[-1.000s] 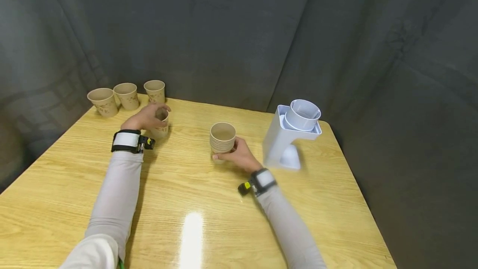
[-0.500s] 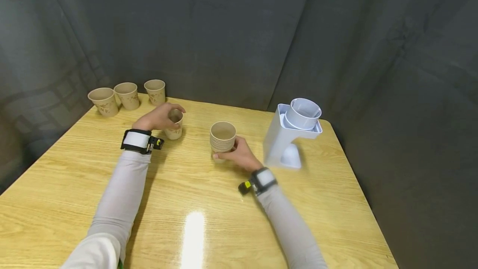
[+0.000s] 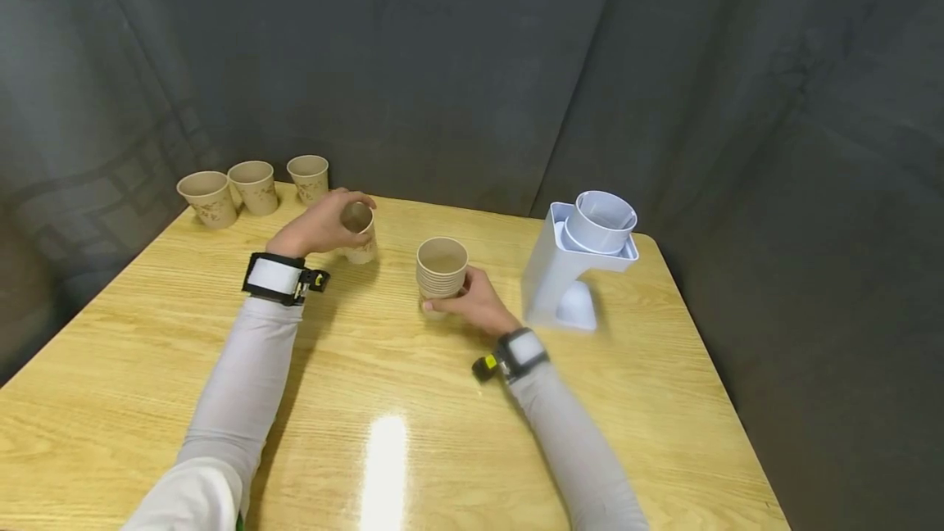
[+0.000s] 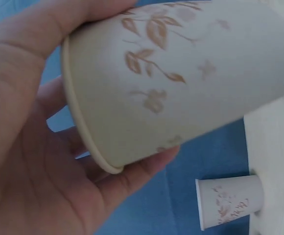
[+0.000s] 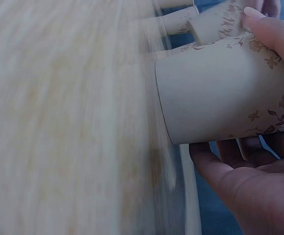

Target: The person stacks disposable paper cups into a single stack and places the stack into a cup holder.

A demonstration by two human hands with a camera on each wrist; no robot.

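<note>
In the head view my left hand (image 3: 320,224) grips a beige paper cup (image 3: 364,253), thumb on the near side and fingers round the far side near the rim. Leafy brown print covers the cup's wall (image 4: 181,73) in the left wrist view. Whether its base touches the table cannot be told. To its right, my right hand (image 3: 483,301) holds a stack of nested paper cups (image 3: 441,259), thumb in front and fingers behind. The stack's outer cup (image 5: 220,93) fills much of the right wrist view, printed with brown flowers.
Three more paper cups, a left one (image 3: 209,201), a middle one (image 3: 254,188) and a right one (image 3: 308,179), stand upright at the table's back left. Right of the stack stands a white dispenser-like holder (image 3: 549,277) with a round cup-shaped top (image 3: 601,224). Dark curtains (image 3: 442,64) hang behind the wooden table (image 3: 317,416).
My left hand has moved right and slightly toward the back with its paper cup, coming nearer to the stack. My right hand and the stack have hardly moved.
</note>
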